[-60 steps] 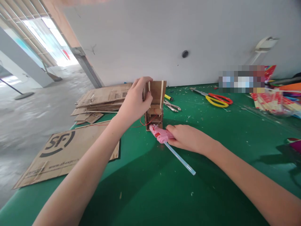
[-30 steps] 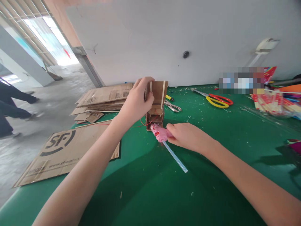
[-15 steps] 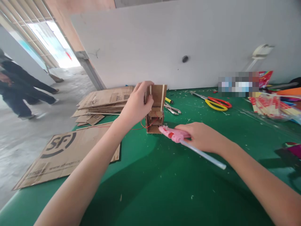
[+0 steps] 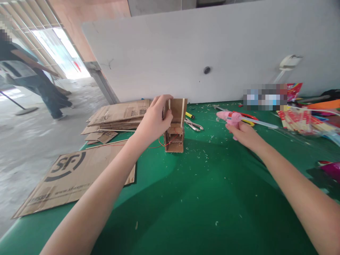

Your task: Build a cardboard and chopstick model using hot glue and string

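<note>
My left hand [image 4: 158, 115] grips the upper left side of a small upright cardboard box [image 4: 175, 147] with open compartments and a flap edged by pale wooden sticks. A thin red wire [image 4: 160, 142] runs out of the box towards the left. Away to the right, my right hand [image 4: 244, 132] is wrapped round a pink hot glue gun [image 4: 230, 118]. Its nozzle points left, and a long translucent glue stick [image 4: 261, 123] sticks out of its back. Behind the box lie metal pliers [image 4: 194, 125] and a yellow cutter [image 4: 190, 115].
Cardboard sheets [image 4: 119, 113] are stacked at the back left, with a printed cardboard piece [image 4: 79, 177] in front. Scissors [image 4: 249, 122] lie partly hidden behind the glue gun. Bagged sticks [image 4: 294, 122] are at the right. A person [image 4: 39, 78] stands beyond the table.
My right hand has drawn the glue gun away from the box, up and to the right. My left hand keeps its hold on the box. The person at the left has shifted.
</note>
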{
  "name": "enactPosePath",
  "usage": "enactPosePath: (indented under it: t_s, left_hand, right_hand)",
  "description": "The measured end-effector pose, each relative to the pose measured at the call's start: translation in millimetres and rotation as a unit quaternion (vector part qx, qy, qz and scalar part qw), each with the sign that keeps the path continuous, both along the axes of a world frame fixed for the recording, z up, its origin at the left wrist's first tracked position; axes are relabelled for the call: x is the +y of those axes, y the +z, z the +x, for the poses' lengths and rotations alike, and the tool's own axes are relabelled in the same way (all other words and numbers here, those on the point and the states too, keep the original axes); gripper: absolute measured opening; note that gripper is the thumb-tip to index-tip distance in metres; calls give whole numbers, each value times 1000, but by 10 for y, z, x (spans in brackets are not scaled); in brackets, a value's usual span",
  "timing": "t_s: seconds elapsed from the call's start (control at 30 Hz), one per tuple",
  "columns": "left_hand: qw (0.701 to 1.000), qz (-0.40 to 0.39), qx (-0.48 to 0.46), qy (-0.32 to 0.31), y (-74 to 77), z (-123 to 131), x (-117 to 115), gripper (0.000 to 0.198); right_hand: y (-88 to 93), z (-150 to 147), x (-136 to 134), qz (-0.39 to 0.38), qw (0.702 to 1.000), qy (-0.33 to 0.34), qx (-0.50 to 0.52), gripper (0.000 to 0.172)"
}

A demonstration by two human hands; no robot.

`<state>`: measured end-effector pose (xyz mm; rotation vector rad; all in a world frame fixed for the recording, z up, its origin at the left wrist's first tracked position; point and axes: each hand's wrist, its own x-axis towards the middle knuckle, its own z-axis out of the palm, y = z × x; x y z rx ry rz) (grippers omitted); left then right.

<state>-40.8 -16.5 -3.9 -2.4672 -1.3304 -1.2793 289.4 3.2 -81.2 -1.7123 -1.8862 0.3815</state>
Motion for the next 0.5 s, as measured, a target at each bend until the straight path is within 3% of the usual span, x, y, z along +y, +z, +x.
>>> enactPosePath:
  t_s: [0.1, 0.17, 0.27, 0.33, 0.5]
  left_hand:
    - [1000, 1, -2, -1, -4, -4, 9, 40]
    - [1000, 5, -3, -4, -7, -3, 9, 40]
    - [1000, 5, -4, -1, -4, 2, -1, 40]
    - [1000, -1, -5, 2, 0, 6, -10, 40]
    - [1000, -1, -4, 3, 3, 7, -11, 39]
  right_hand:
    - [-143, -64, 160, -54, 996, -72, 15, 45]
    - [-168, -125, 214, -37, 993, -81, -76, 47]
    - [-136, -185, 236, 28, 970, -84, -225, 52]
    - [-92, -204, 219, 37, 957, -87, -274, 56]
    - [7, -208, 133, -45, 945, -113, -303, 62]
